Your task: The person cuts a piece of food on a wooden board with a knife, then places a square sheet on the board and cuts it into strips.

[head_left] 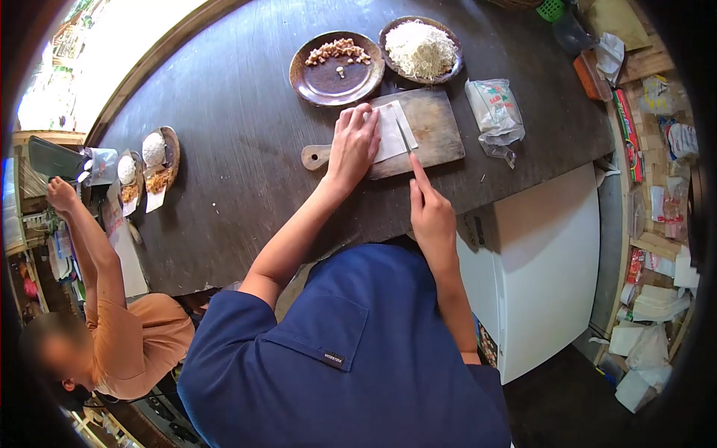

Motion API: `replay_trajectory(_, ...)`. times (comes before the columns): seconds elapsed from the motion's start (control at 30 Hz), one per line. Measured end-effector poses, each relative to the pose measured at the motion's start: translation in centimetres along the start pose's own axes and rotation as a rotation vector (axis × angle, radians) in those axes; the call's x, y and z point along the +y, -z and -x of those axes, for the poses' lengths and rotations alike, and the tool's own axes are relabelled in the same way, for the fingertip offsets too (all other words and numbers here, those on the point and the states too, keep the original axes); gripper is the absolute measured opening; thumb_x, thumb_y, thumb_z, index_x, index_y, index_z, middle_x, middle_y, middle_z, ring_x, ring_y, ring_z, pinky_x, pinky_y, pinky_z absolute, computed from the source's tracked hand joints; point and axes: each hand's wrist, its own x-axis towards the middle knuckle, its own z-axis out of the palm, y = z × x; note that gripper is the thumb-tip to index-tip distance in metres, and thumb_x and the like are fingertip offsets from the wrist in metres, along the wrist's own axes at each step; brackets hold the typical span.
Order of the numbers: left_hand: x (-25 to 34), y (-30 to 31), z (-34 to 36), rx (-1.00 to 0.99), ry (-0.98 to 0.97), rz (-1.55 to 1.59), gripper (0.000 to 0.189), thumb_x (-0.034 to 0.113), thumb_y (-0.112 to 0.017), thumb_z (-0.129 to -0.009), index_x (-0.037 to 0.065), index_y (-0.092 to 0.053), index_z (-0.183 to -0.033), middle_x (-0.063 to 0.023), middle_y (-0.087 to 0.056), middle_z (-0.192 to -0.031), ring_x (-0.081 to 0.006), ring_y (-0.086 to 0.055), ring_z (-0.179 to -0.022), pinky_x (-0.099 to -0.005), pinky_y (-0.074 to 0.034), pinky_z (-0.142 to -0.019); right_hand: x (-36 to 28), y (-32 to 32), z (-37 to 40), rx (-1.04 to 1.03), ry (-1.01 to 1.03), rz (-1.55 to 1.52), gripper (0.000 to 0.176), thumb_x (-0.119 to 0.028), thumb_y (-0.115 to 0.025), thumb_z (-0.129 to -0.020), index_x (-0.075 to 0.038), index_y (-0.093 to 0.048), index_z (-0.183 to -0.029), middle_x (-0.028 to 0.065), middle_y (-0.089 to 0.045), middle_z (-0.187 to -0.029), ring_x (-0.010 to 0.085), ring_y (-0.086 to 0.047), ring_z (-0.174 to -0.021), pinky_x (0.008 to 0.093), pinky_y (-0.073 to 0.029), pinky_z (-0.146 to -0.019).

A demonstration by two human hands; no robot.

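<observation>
On a wooden cutting board with a short handle lies a flat white slab; its exact kind does not show. My left hand presses down on the slab's left part, fingers held together. My right hand grips a knife, index finger stretched along its back. The narrow blade points away from me and lies over the slab near its right end, where a strip shows on the blade's far side.
Behind the board are a brown plate with chopped brown pieces and another plate heaped with white shreds. A plastic bag lies right. Two small trays of food stand left, near a co-worker. A white appliance stands below the table edge.
</observation>
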Motion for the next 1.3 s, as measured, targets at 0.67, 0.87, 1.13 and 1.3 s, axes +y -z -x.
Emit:
replay_trajectory(0.67, 0.0, -0.3, 0.1, 0.027, 0.065, 0.045, 0.042, 0.005, -0.072, -0.089, -0.006, -0.067, -0.13, -0.0152, -0.06, -0.127, -0.0358, -0.056, -0.118, -0.0442, -0.049, -0.104, -1.0, -2.5, -4.5, -0.178, 0.003, 0.18, 0.052, -0.031, -0.05, -0.113, -0.035, -0.043, -0.164, 0.0262, -0.071, -0.088, 0.0499, -0.072, -0.083, 0.0606, -0.057, -0.073)
replay_trajectory(0.87, 0.6, 0.0, -0.4, 0.06, 0.104, 0.054, 0.053, 0.005, -0.073, -0.086, 0.001, -0.062, -0.137, -0.0166, -0.057, -0.128, -0.0361, -0.055, -0.119, -0.0456, -0.047, -0.108, -1.7, -2.5, -4.5, -0.164, -0.026, 0.241, 0.053, -0.031, -0.051, -0.112, -0.035, -0.042, -0.165, 0.0276, -0.072, -0.088, 0.0498, -0.073, -0.083, 0.061, -0.057, -0.072)
replay_trajectory(1.13, 0.1, -0.6, -0.7, -0.04, 0.025, -0.121, 0.049, 0.007, -0.076, -0.082, 0.01, -0.066, -0.13, -0.0154, -0.057, -0.127, -0.0354, -0.055, -0.117, -0.0466, -0.049, -0.104, -1.1, -2.7, -3.5, -0.163, -0.051, 0.248, 0.052, -0.033, -0.049, -0.113, -0.035, -0.042, -0.164, 0.0276, -0.072, -0.086, 0.0505, -0.073, -0.084, 0.0618, -0.058, -0.074)
replay_trajectory(1.3, 0.1, -0.4, -0.7, -0.021, 0.013, -0.107, 0.047, 0.007, -0.077, -0.082, 0.01, -0.068, -0.128, -0.0143, -0.057, -0.124, -0.0347, -0.055, -0.115, -0.0457, -0.05, -0.103, -1.4, -2.1, -1.9, -0.177, -0.074, 0.301, 0.052, -0.032, -0.049, -0.113, -0.036, -0.043, -0.164, 0.0269, -0.072, -0.083, 0.0495, -0.073, -0.082, 0.0611, -0.059, -0.074)
